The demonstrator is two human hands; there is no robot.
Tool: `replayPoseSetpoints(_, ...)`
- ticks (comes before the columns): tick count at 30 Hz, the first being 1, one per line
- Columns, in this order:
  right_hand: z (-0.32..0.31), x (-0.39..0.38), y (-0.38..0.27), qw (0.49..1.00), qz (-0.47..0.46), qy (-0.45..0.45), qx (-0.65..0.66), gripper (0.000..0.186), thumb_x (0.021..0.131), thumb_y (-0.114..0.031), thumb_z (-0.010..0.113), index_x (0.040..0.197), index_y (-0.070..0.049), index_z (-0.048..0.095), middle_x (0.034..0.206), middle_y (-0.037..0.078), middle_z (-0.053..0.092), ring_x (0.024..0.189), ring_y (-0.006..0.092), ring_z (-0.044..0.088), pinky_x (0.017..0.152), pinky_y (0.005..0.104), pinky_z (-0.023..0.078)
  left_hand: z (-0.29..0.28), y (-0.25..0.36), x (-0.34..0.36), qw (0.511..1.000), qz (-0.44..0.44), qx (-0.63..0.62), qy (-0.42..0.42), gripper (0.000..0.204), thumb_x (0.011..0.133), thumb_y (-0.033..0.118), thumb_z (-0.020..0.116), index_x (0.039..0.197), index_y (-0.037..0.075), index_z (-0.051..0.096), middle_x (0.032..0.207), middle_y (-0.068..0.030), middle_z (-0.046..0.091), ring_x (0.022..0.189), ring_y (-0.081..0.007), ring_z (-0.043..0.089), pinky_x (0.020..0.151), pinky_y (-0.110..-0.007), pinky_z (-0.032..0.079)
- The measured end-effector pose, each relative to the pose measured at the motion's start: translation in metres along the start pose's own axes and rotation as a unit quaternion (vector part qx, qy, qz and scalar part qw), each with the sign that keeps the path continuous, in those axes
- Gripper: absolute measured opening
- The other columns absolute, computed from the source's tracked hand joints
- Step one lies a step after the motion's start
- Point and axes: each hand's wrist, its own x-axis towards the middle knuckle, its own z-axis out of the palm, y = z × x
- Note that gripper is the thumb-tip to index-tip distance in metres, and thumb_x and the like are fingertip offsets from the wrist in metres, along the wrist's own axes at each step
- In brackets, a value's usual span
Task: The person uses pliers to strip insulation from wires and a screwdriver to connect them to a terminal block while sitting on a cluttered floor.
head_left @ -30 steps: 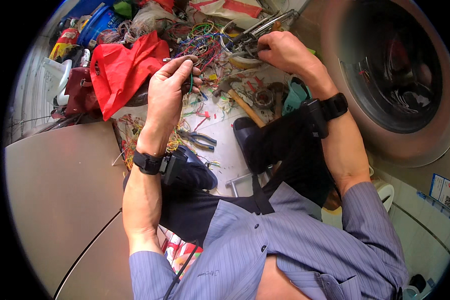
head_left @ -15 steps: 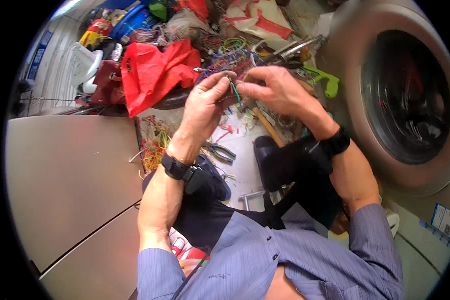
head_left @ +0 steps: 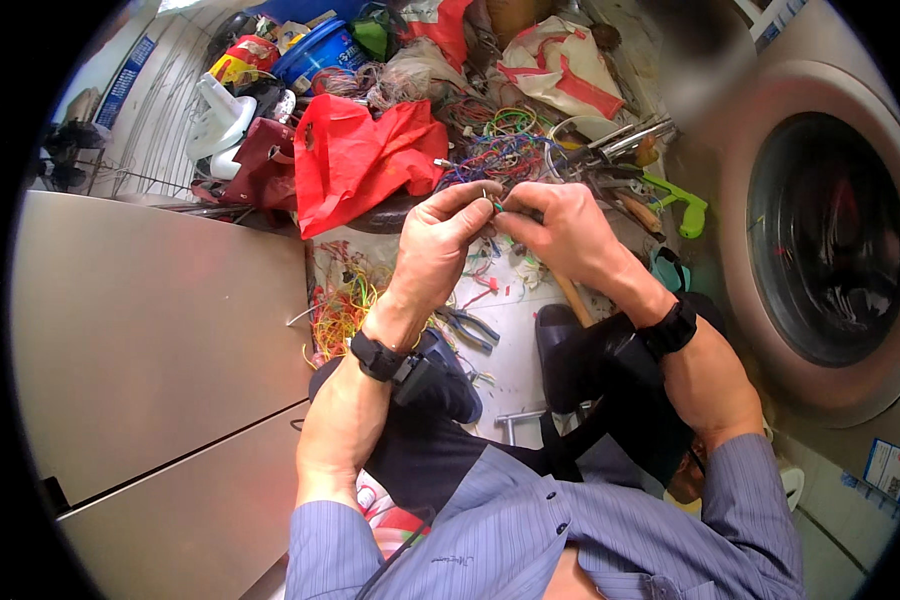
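A: Where is the wire shown?

B: The short, thin green wire (head_left: 498, 206) is held above the pale, hard-surfaced floor (head_left: 518, 338), between the fingertips of two bare hands. Most of its length is hidden by the fingers.

A: How are the hands to be described?

B: The left hand (head_left: 440, 235) is narrowed, with the wire pinched between thumb and forefinger. The right hand (head_left: 567, 232) is likewise narrowed, its fingertips set just beside those of the left; whether the wire is also gripped by them cannot be told.

A: What is carried by the floor?

B: Its far edge is covered by a tangled heap of thin multicoloured wires (head_left: 505, 152), beside which a crumpled bright-red bag (head_left: 368, 160) is laid toward the far left corner. At the left edge, a loose tangle of yellow and red wires (head_left: 345, 318) is spread near a smooth grey metallic panel (head_left: 170, 320). Nearer the middle, dark-handled metal pliers (head_left: 470, 328) are seen, and to their right a straight wooden handle (head_left: 573, 300), its upper end hidden by the right hand. The right edge is bounded by a pinkish-grey appliance with a round dark glass door (head_left: 828, 240).
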Motion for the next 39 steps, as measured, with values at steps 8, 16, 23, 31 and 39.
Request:
replayPoseSetpoints(8, -0.001, 0.002, -0.014, 0.976, 0.094, -0.059, 0.187, 0.02, 0.085, -0.016, 0.072, 0.09, 0.002, 0.07, 0.073, 0.012, 0.067, 0.068, 0.0176, 0.064, 0.065, 0.0321, 0.051, -0.043, 0.033, 0.001, 0.984, 0.04, -0.169, 0.024, 0.023, 0.102, 0.016, 0.057, 0.116, 0.0, 0.067, 0.102, -0.0103, 0.071, 0.091, -0.0206, 0.067, 0.08, -0.034, 0.056)
replayPoseSetpoints(16, 0.003, 0.004, -0.01, 0.979, 0.104, -0.055, 0.165, 0.022, 0.085, -0.017, 0.073, 0.092, 0.004, 0.07, 0.075, 0.008, 0.068, 0.07, 0.0103, 0.061, 0.066, 0.0297, 0.051, -0.039, 0.028, -0.018, 0.986, -0.054, -0.153, -0.026, 0.026, 0.102, 0.018, 0.057, 0.121, 0.002, 0.066, 0.103, -0.0093, 0.073, 0.09, -0.0187, 0.069, 0.079, -0.031, 0.055)
replayPoseSetpoints(23, 0.022, 0.011, -0.012, 0.988, 0.079, -0.066, 0.116, 0.023, 0.085, -0.018, 0.072, 0.097, 0.002, 0.071, 0.08, 0.012, 0.07, 0.074, 0.0204, 0.067, 0.072, 0.0331, 0.053, -0.051, 0.03, -0.026, 0.994, -0.062, -0.094, 0.009, 0.024, 0.101, 0.016, 0.06, 0.12, 0.002, 0.066, 0.098, -0.0068, 0.072, 0.084, -0.0153, 0.068, 0.076, -0.028, 0.055)
replayPoseSetpoints(31, 0.046, 0.032, -0.005, 0.996, -0.013, 0.025, 0.084, 0.02, 0.088, -0.015, 0.071, 0.102, -0.001, 0.072, 0.09, 0.014, 0.071, 0.081, 0.0248, 0.069, 0.075, 0.0353, 0.054, -0.036, 0.033, -0.038, 0.995, 0.002, 0.045, 0.094, 0.024, 0.091, 0.005, 0.071, 0.115, 0.0, 0.07, 0.096, -0.0068, 0.074, 0.08, -0.0112, 0.067, 0.073, -0.023, 0.054)
replayPoseSetpoints(39, 0.052, 0.026, -0.016, 0.986, 0.039, -0.08, 0.14, 0.023, 0.087, -0.02, 0.072, 0.096, 0.001, 0.073, 0.081, 0.012, 0.07, 0.075, 0.0155, 0.066, 0.071, 0.0316, 0.053, -0.028, 0.036, -0.054, 0.942, 0.041, 0.297, 0.151, 0.025, 0.089, 0.002, 0.071, 0.113, -0.004, 0.071, 0.101, -0.0082, 0.074, 0.091, -0.0108, 0.068, 0.083, -0.026, 0.055)
